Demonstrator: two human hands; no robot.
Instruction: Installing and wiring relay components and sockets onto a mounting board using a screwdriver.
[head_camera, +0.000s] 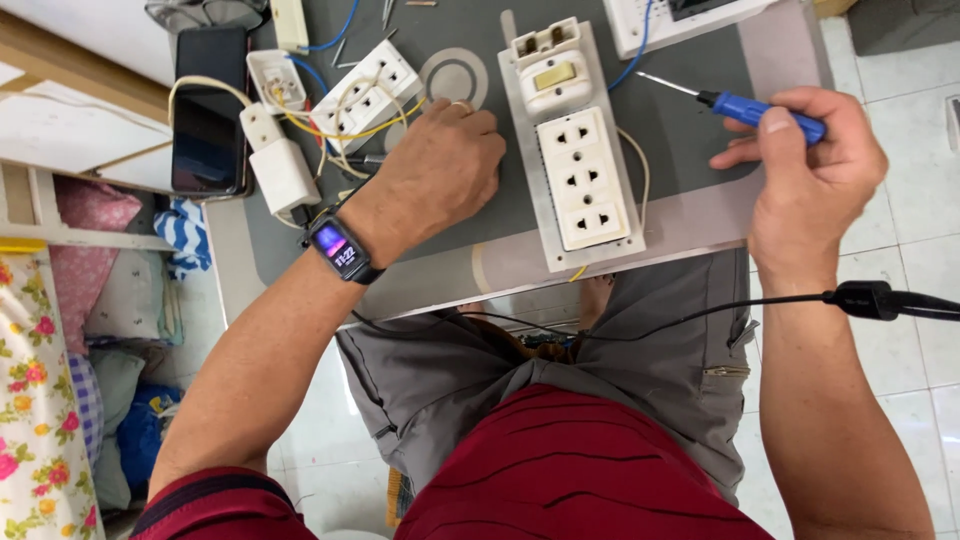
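Observation:
My right hand (812, 165) grips a blue-handled screwdriver (745, 108), its metal tip pointing left over the grey table (690, 215), apart from the socket. A cream triple outlet strip on a long white plate (582, 180) lies between my hands, with a switch block at its far end. My left hand (440, 165), wearing a ring and a smartwatch, rests fingers-down on the table beside a white socket module (368, 92) with yellow wires. What its fingertips touch is hidden.
A black phone (208, 110) lies at the table's left edge, next to a white plug adapter (280, 170). A small open white box (275, 78), loose screws and blue wire sit farther back. A black cable (880, 300) crosses my right forearm. Fabric piles lie at left.

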